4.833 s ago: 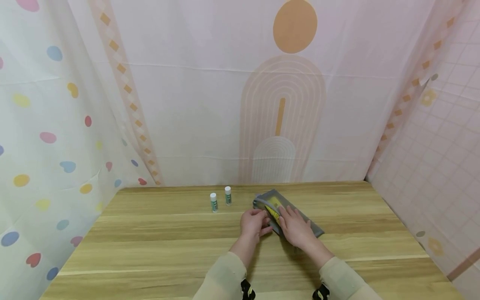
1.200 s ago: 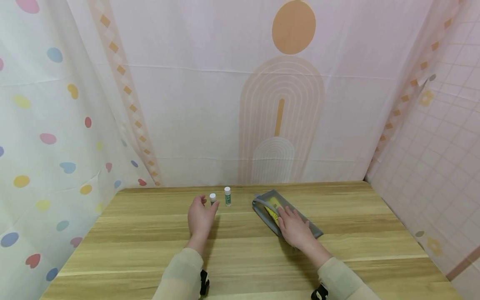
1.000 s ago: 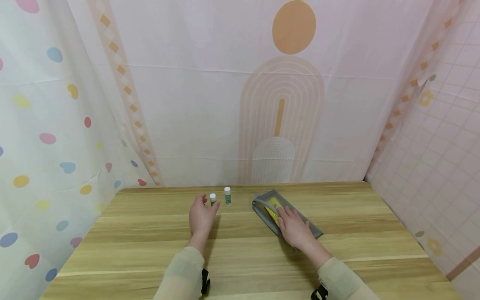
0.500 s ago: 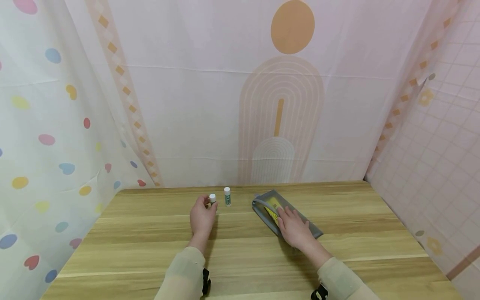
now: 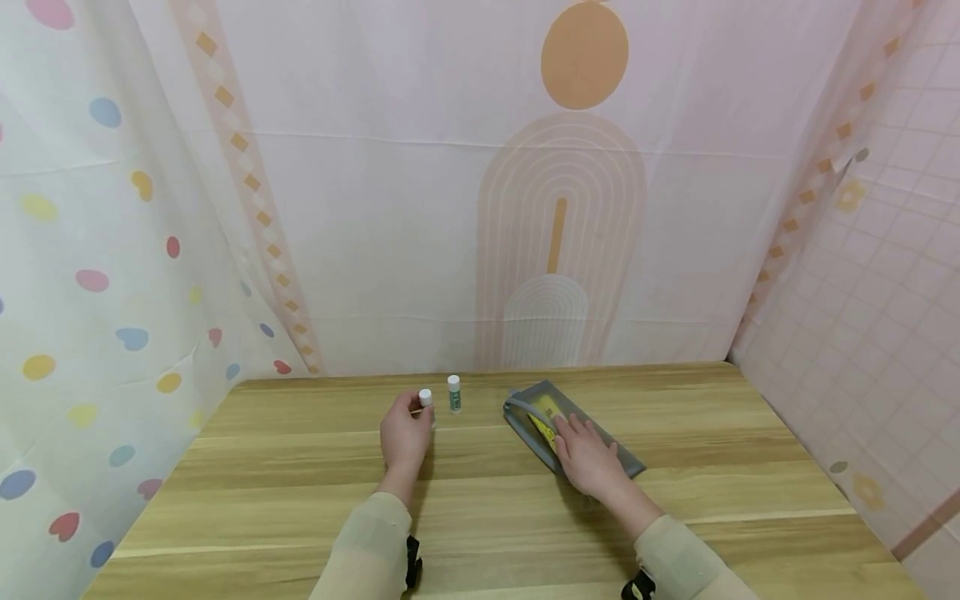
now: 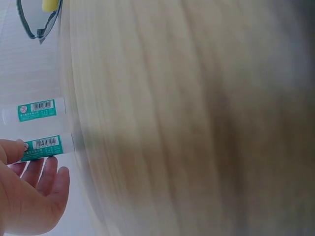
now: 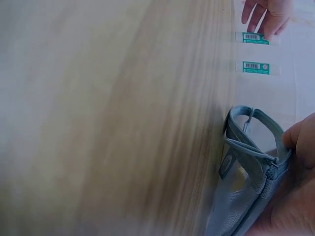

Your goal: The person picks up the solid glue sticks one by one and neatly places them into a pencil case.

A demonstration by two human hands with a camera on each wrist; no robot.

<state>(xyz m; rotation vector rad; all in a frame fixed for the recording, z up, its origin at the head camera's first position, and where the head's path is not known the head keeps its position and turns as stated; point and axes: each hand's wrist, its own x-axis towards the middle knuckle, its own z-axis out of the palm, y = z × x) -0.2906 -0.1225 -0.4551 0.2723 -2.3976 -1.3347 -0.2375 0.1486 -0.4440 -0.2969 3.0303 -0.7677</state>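
Observation:
My left hand [image 5: 405, 435] pinches the nearer of two upright glue sticks [image 5: 426, 397] with white caps and green labels. In the left wrist view thumb and fingers grip that glue stick [image 6: 47, 146] round its upper part. The other glue stick [image 5: 454, 395] stands untouched just to the right. My right hand [image 5: 590, 458] lies over a grey mesh zip pouch [image 5: 547, 390]. From the right wrist, the pouch's mouth [image 7: 263, 118] gapes toward the glue sticks, with a fingertip [image 7: 291, 135] at its raised rim. Something yellow [image 5: 542, 428] shows inside the pouch.
Everything rests on a wood-grain table [image 5: 300, 467]. Behind it hangs a pale patterned curtain [image 5: 390, 250], with a dotted one [image 5: 135, 250] at the left and a checked one [image 5: 885, 292] at the right. Black straps [image 5: 413, 562] circle both wrists.
My left hand has left the pouch's edge and moved left to the nearer glue stick, where its fingers have closed round it. The right hand and pouch have hardly moved.

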